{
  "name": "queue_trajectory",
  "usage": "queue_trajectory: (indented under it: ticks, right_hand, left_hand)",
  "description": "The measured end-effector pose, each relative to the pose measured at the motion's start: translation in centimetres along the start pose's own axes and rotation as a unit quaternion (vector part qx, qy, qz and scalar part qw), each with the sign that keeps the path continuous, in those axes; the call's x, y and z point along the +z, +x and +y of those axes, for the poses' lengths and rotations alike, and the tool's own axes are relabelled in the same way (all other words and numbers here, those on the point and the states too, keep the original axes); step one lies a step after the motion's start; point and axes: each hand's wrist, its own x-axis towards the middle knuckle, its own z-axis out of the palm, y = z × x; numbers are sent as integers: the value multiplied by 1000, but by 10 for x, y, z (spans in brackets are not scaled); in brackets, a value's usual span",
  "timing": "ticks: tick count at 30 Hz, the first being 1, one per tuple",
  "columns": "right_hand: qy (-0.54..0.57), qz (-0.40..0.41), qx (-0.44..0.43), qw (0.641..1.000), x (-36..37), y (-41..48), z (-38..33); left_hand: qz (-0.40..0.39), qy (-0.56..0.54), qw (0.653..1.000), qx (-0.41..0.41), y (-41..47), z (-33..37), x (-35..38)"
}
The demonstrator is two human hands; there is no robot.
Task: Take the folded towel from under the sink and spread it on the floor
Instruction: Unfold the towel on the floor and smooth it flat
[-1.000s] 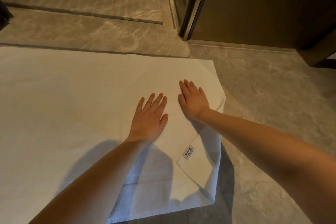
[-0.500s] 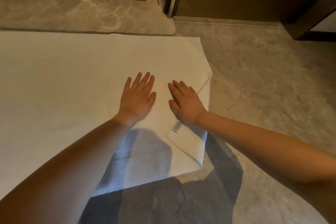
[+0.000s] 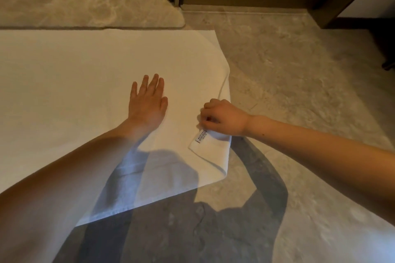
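On towel (image 3: 74, 92), hands (image 3: 147, 102); right (image 3: 223, 120) pinch likely.

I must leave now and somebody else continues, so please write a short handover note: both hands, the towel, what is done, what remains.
Left hand: open, flat on the white towel.
Right hand: pinches the towel's folded-over corner, beside the label.
Towel lies spread on the marble floor.
Done: towel out and mostly spread.
To do: unfold that corner and lay it flat.

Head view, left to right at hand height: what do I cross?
towel → left hand, flat on it → right hand, pinching the towel's folded-over corner → floor
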Motion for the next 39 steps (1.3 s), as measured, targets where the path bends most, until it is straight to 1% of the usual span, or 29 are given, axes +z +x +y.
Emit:
queue_trajectory:
  ticks: [1, 3, 4, 5, 8, 13, 16, 19, 22, 25, 26, 27, 29, 31, 33, 35, 39]
  right_hand:
    - [17, 5, -4, 1000, -3, -4, 1]
    - [36, 32, -14, 999, -8, -13, 1]
    - [37, 48, -20, 998, -9, -17, 1]
    - [34, 59, -22, 997, -10, -21, 2]
    - [14, 63, -19, 998, -10, -31, 5]
    - [-43, 42, -17, 998, -14, -41, 16]
    - [-36, 31, 32, 998, -16, -38, 21]
    - [1, 37, 80, 996, -19, -28, 22]
    - [-27, -10, 75, 997, -22, -20, 20]
    - [-82, -89, 67, 990, -24, -16, 20]
    - [-86, -106, 69, 988, -24, -16, 23]
    - [-84, -106, 72, 988, -22, -16, 25]
    - [-70, -56, 80, 993, -15, -18, 28]
    - [-36, 40, 80, 995, -4, -21, 28]
    - [-13, 126, 73, 989, 12, -22, 25]
    - [-17, 152, 90, 984, 29, -21, 21]
    - [12, 152, 186, 971, 61, -22, 10]
  left_hand:
    - [6, 2, 999, 35, -4, 13, -3]
    - [16, 12, 990, 136, -21, 45, -2]
    - [11, 16, 985, 169, -31, 60, 1]
    - [-6, 21, 983, 183, -39, 72, 6]
    - [-45, 41, 984, 170, -49, 85, 21]
    - [-51, 44, 982, 177, -49, 84, 25]
    - [-55, 48, 981, 179, -51, 84, 24]
    - [-50, 43, 982, 177, -51, 85, 23]
    - [-45, 35, 981, 184, -52, 83, 24]
    - [-36, 29, 981, 187, -52, 83, 25]
    - [-34, 26, 982, 186, -53, 83, 26]
    - [-31, 22, 982, 185, -53, 82, 26]
    - [-28, 17, 982, 184, -53, 82, 26]
    - [-29, 21, 983, 182, -53, 83, 27]
    - [-33, 30, 983, 180, -53, 84, 27]
    - [-40, 37, 983, 177, -52, 84, 26]
    - [-49, 33, 983, 175, -52, 84, 27]
